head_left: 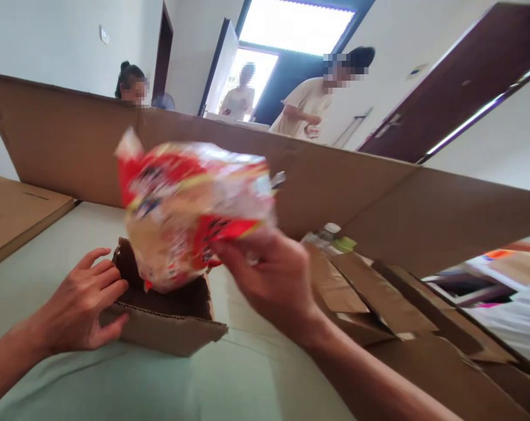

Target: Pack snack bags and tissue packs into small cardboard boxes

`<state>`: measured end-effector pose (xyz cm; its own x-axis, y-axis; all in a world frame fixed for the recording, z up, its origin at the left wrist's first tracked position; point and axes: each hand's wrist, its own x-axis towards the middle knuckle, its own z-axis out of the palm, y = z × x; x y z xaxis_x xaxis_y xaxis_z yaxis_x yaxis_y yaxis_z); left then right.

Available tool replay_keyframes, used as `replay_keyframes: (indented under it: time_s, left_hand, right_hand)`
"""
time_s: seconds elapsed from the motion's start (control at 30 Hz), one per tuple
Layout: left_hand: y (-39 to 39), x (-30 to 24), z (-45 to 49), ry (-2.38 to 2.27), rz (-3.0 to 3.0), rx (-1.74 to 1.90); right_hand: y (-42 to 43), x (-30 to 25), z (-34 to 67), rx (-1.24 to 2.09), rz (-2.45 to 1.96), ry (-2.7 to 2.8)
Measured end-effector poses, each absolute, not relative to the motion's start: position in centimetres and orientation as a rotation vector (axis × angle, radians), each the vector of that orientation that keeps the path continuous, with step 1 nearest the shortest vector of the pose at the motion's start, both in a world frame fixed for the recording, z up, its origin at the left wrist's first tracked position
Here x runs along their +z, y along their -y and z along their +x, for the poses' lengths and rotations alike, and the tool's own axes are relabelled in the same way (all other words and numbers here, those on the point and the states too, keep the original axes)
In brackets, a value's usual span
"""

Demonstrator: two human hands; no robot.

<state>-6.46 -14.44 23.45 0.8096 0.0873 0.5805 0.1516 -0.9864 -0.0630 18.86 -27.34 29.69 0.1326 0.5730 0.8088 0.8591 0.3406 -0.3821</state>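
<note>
My right hand (274, 275) grips a shiny red, yellow and clear plastic food packet (177, 204) by its lower right edge. The packet is smeared by motion, so its print cannot be read. It hangs over a small open cardboard box (159, 333) with rough-cut edges, which stands on a pale green cloth. At the left end of that box is my left hand (85, 304), its fingers apart and curved near the wall; I cannot tell whether they touch it. Part of the box's inside is hidden behind the packet.
A tall cardboard panel (357, 193) crosses behind the table. Cut cardboard pieces (379, 292) and a clear bottle (330, 231) lie to the right. A flat carton (23, 213) lies at the left. Several people are beyond the panel, one a person in a pale shirt (302, 105).
</note>
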Motion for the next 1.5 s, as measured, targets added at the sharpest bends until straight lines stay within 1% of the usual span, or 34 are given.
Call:
replay_keyframes:
  time_s: [0.1,0.17,0.23,0.3,0.37,0.5,0.6,0.67,0.73,0.8,0.87,0.93,1.03,1.13,1.2,1.27,1.4,1.5]
  left_hand:
    - [14.6,23.3,-7.0,0.197,-2.843,-0.933]
    - [14.7,22.9,-7.4,0.213,-2.841,-0.928]
    - [14.6,22.4,-7.6,0.228,-2.850,-0.939]
    - [14.5,21.9,-7.6,0.239,-2.869,-0.972]
    - [14.4,21.4,-7.6,0.250,-2.895,-1.003]
    - [14.2,20.8,-7.4,0.250,-2.944,-1.044]
    - [14.3,20.2,-7.7,0.251,-2.945,-1.146]
    - [14.5,19.5,-8.3,0.301,-2.891,-1.286]
    - [14.9,18.6,-9.0,0.457,-2.874,-1.410]
    - [15.3,17.7,-9.6,0.661,-2.954,-1.466]
    - [15.6,16.9,-9.8,0.810,-3.071,-1.480]
    - [15.7,16.3,-9.4,0.847,-3.135,-1.513]
    - [15.8,16.0,-8.0,0.795,-3.161,-1.594]
    - [15.9,16.2,-6.4,0.876,-3.162,-1.597]
    - [16.1,16.6,-5.9,1.007,-3.134,-1.552]
    - [16.6,17.0,-5.8,1.085,-3.094,-1.510]
    - [17.8,17.8,-6.3,1.067,-2.999,-1.480]
    - [18.2,18.2,-6.0,1.122,-2.865,-1.433]
  right_hand:
    - [27.7,29.6,17.4,-0.567,-1.608,1.966]
    - [27.7,30.1,16.7,-0.590,-1.846,2.198]
    - [27.2,30.7,16.0,-0.479,-2.047,2.354]
    - [26.3,30.8,15.3,-0.336,-2.127,2.458]
    - [24.8,30.1,14.8,-0.204,-2.123,2.561]
    - [21.8,26.8,14.1,0.076,-2.138,2.725]
    - [20.9,25.7,14.2,0.198,-2.132,2.759]
    - [21.4,26.7,14.9,0.274,-2.042,2.695]
    - [23.2,28.5,16.3,0.283,-1.924,2.447]
    - [26.0,30.2,18.1,0.215,-1.839,2.112]
    - [29.4,30.7,19.7,0.122,-1.804,1.875]
    - [32.7,29.5,20.8,0.093,-1.797,1.781]
    - [35.7,25.0,21.0,0.112,-1.841,1.734]
    - [35.9,20.1,19.9,0.107,-1.840,1.683]
    - [35.2,18.0,19.0,0.084,-1.807,1.638]
    - [34.8,17.2,18.5,0.061,-1.759,1.591]
    - [34.9,17.4,18.8,0.036,-1.687,1.557]
    - [34.4,18.3,19.9,-0.136,-1.693,1.620]
